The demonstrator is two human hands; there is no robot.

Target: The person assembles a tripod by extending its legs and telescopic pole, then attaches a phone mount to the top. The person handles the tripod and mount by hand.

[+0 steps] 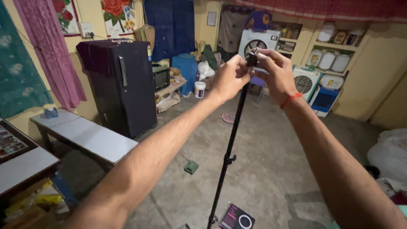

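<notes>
Head view, both arms outstretched, left hand (pixel 229 78) and right hand (pixel 275 74) fingers pinching stand top (pixel 252 59)

Black stand pole (pixel 229 152); red thread (pixel 291 100) on right wrist; dark maroon fridge (pixel 123 85); pink curtain (pixel 51 51); teal floral cloth (pixel 17 76); pale grey bench (pixel 85 135); blue drum (pixel 185 68); grey floor (pixel 263 161).

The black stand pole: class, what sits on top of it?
Both hands, left hand and right hand, close around the top of the black pole. A small dark fitting shows between the fingers; the rest is covered.
</notes>
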